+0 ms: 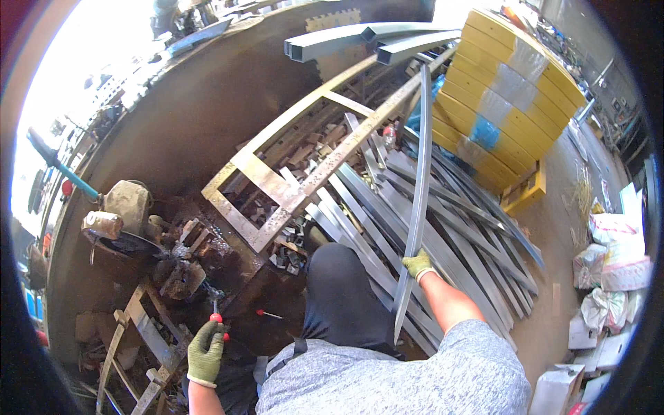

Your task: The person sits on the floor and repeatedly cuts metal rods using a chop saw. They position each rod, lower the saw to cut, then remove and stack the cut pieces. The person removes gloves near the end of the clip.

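Observation:
My right hand, in a green-cuffed work glove, is closed around a long grey metal tube. The tube slants from beside my knee up to the metal frame ahead, where its far end lies near the upper bar. On the left, my gloved left hand is closed at a red-knobbed handle of a grimy machine. One red knob shows above the fingers and another beside them. The palm side of that grip is hidden. A second red-tipped rod sits just to the right.
Many metal tubes lie piled right of my knee. A rusty metal frame stands ahead over offcuts, with more tubes at its far end. Yellow stacked boards rise at far right; white sacks lie along the right side.

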Available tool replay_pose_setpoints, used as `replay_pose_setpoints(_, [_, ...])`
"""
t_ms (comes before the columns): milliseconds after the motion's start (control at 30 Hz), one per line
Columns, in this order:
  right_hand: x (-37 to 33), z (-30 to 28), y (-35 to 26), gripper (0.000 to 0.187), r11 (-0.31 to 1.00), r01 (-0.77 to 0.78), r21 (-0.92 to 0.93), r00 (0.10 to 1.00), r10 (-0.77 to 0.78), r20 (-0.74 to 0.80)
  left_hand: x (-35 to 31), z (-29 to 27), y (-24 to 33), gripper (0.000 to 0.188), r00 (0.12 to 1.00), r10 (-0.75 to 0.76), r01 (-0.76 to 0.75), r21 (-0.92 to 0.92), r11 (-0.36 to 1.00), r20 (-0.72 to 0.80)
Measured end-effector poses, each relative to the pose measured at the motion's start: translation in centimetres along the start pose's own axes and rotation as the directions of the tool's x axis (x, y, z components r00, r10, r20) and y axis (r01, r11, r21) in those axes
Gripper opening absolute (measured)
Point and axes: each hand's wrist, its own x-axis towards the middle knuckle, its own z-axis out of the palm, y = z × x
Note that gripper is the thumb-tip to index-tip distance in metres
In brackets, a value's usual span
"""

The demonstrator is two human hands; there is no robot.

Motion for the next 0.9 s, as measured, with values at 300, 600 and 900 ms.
replay_pose_setpoints(300, [-17.1,-7.8,15.0,0.073,0.969,-0.192,-0.153,0.974,0.208,0.095,3.3,0.3,2.0,0.04,0.996,0.072,-0.069,-0.055,0.996,0.053])
replay_pose_setpoints(600, [-30.7,-13.0,33.8,0.08,0.85,-0.307,-0.427,0.929,0.365,0.058,4.5,1.0,3.5,0.039,0.992,0.103,-0.097,-0.071,0.993,0.079])
replay_pose_setpoints(900, [-26.4,-18.4,34.2,0.072,0.822,-0.337,-0.459,0.932,0.36,-0.041,5.4,0.6,4.0,0.037,0.973,0.215,-0.219,0.031,0.975,0.089])
